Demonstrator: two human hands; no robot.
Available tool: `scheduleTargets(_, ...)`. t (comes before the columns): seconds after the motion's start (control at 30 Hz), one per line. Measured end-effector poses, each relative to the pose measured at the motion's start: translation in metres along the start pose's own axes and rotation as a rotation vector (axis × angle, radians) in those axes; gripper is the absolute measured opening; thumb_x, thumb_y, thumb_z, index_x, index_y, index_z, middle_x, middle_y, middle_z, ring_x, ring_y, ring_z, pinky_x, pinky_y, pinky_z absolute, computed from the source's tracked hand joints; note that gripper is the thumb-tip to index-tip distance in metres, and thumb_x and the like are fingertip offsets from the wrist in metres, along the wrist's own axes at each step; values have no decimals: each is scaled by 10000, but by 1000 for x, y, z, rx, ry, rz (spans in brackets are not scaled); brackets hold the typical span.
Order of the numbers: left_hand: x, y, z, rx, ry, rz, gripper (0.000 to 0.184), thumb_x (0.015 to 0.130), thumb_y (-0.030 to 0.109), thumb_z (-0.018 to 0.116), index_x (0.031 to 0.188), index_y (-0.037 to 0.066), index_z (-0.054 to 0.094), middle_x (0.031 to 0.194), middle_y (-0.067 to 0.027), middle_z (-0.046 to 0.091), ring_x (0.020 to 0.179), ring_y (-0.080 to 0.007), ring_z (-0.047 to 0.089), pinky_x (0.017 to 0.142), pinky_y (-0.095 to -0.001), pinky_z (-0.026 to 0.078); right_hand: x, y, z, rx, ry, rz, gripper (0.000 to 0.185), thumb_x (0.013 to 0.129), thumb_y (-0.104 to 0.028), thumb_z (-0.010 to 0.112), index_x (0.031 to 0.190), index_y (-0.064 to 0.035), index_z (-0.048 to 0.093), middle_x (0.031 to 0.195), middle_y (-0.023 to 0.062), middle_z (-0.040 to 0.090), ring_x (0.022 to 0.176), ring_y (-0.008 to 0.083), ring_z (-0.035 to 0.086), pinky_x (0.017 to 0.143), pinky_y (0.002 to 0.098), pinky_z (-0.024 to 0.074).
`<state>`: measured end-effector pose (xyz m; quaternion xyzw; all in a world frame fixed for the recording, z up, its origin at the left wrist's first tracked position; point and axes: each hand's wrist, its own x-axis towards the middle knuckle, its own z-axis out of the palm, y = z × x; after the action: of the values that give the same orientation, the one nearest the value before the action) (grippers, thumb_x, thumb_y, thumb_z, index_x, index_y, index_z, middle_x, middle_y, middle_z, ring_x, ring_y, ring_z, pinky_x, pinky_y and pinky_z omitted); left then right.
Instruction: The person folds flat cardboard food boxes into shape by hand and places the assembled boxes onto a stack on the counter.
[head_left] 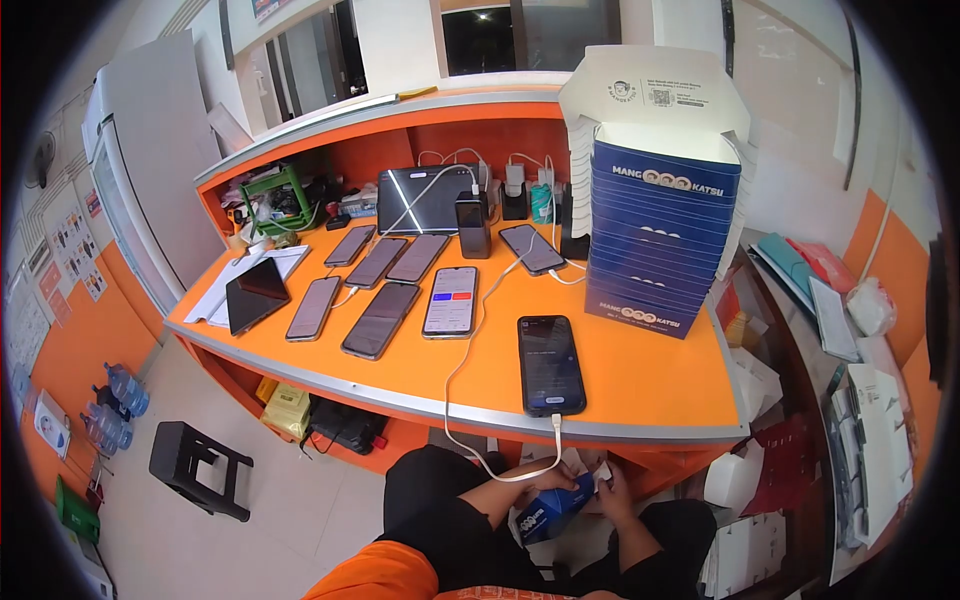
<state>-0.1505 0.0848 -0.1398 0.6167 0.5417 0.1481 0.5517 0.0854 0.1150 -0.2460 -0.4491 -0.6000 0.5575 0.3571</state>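
Low in the lap, just past the front edge of the orange desk (420, 368), a blue printed carton (548, 514) lies tilted between both hands. My left hand (553, 477) closes on its upper left part. At the carton's upper right corner my right hand (612, 490) has its fingers pressed together on a white flap. Above the hands, a phone (551, 365) with a white cable (462, 440) lies at the desk edge. A tall stack of nested blue boxes (655, 230) stands upright on the desk's right side, its top lid raised.
Several phones (380, 320) lie across the desk, with a tablet (257, 296) at left and a power bank (473, 225) behind. A black stool (200, 468) stands on the floor at left. Flattened cartons (745, 555) are piled at right.
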Motion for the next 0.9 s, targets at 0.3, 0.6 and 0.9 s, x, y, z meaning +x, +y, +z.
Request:
scheduleTargets(0.3,-9,10,-11,24,34,-142,440,847,292,734,1186,11,714,1104,-179,722,1016,-254,663,876,-356,501,2,0,-10,315,-136,37,512,986,-71,606,1469,-12,446,1232,88,644,989,161,655,848,291,529)
scheduleTargets(0.6,-10,14,-7,-93,85,-104,440,857,352,731,1124,4,758,1057,-157,744,917,-204,697,826,-340,539,-9,-36,-4,273,-233,12,449,981,-114,675,1397,-5,547,1245,72,634,1123,152,615,967,293,494)
scheduleTargets(0.9,4,-7,4,-196,57,-99,357,911,311,729,1140,40,764,1071,-119,754,944,-185,688,867,-322,534,-7,-44,9,133,71,-142,371,885,-62,773,1202,-22,585,788,-64,460,657,22,398,598,195,343)
